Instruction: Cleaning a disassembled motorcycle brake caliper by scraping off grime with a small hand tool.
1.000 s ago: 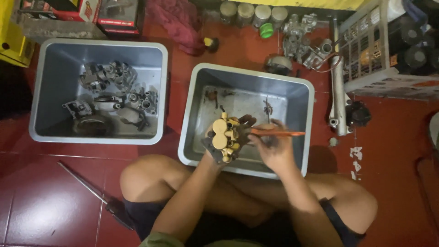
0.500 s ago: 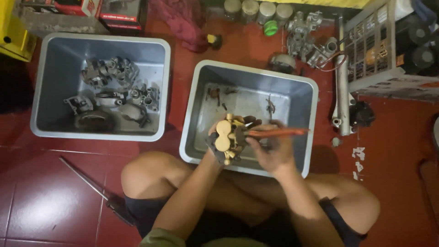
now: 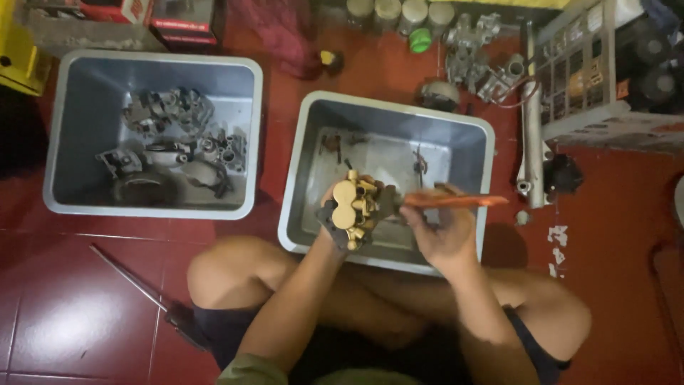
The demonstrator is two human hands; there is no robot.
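Note:
I sit cross-legged on a red tiled floor. My left hand [image 3: 333, 217] grips a gold brake caliper [image 3: 354, 205] and holds it over the near edge of a grey plastic tub [image 3: 470, 142]. My right hand [image 3: 443, 229] holds an orange-handled brush [image 3: 456, 201] level, with its left end against the caliper. A few small dark parts lie on the tub's bottom.
A second grey tub [image 3: 71, 135] at the left holds several grey metal caliper bodies [image 3: 174, 139]. A long metal rod [image 3: 132, 279] lies on the floor by my left knee. More metal parts [image 3: 474, 53], jars, a chrome fork tube [image 3: 531, 128] and a white crate [image 3: 591, 78] stand behind.
The view has shifted slightly; the caliper and brush stay over the tub, with my right hand working the brush against the caliper.

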